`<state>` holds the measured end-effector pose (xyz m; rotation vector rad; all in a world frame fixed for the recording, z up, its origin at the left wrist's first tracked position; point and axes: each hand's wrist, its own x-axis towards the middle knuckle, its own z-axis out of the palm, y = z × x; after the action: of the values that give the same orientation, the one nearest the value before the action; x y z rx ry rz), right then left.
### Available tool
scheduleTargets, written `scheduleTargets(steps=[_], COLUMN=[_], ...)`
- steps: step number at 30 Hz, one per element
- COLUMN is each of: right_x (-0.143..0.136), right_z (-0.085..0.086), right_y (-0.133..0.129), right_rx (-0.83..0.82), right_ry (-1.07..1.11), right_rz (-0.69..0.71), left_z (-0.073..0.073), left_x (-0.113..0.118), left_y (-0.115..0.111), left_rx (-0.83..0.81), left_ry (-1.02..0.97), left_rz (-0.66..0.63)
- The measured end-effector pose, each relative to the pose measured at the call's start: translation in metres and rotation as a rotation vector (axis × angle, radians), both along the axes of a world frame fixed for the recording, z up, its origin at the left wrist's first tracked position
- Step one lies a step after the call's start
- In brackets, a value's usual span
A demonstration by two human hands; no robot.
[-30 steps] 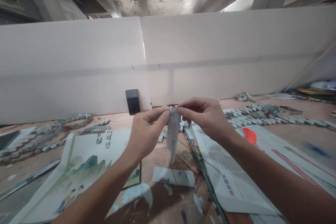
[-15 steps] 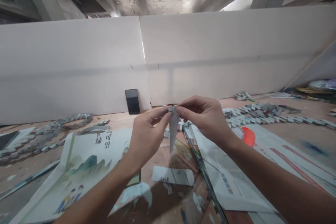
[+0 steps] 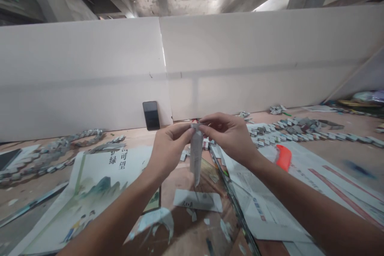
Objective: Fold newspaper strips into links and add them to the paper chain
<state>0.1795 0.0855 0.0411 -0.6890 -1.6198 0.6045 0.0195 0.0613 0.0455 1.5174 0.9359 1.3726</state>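
A narrow folded paper strip (image 3: 197, 154) hangs down between my two hands, its lower end free above the table. My left hand (image 3: 169, 144) pinches its top from the left with thumb and fingertips. From the right, my right hand (image 3: 229, 134) pinches the same top edge, the thumb and index fingertip close to the left ones. Below the strip a white paper slip (image 3: 198, 201) with dark print lies on the table among small torn scraps.
A phone (image 3: 151, 116) leans on the white partition (image 3: 255, 48). Folded-paper chains (image 3: 300, 136) lie at right and left. An orange-red object (image 3: 283, 157) rests on printed sheets (image 3: 261, 208). An illustrated sheet (image 3: 99, 196) lies at left.
The strip has turned and shows a broader face, its lower end hanging lower. My right hand has moved slightly left and down; both hands still pinch the top.
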Motion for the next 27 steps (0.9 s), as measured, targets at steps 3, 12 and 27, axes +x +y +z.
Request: scheduleTargets(steps=[3, 12, 27], right_x=[-0.0009, -0.0013, 0.0015], right_z=[-0.0049, -0.0054, -0.0046], right_y=[0.0032, 0.0024, 0.0022], right_rx=[0.097, 0.327, 0.210], right_ry=[-0.041, -0.126, -0.092], right_rz=[-0.073, -0.167, -0.075], left_z=[-0.0036, -0.0048, -0.0019], left_x=[0.0010, 0.0036, -0.0024], left_y=[0.0025, 0.0034, 0.0046], left_rx=[-0.035, -0.095, -0.148], left_ry=[-0.042, -0.132, -0.187], left_rz=[-0.025, -0.094, -0.109])
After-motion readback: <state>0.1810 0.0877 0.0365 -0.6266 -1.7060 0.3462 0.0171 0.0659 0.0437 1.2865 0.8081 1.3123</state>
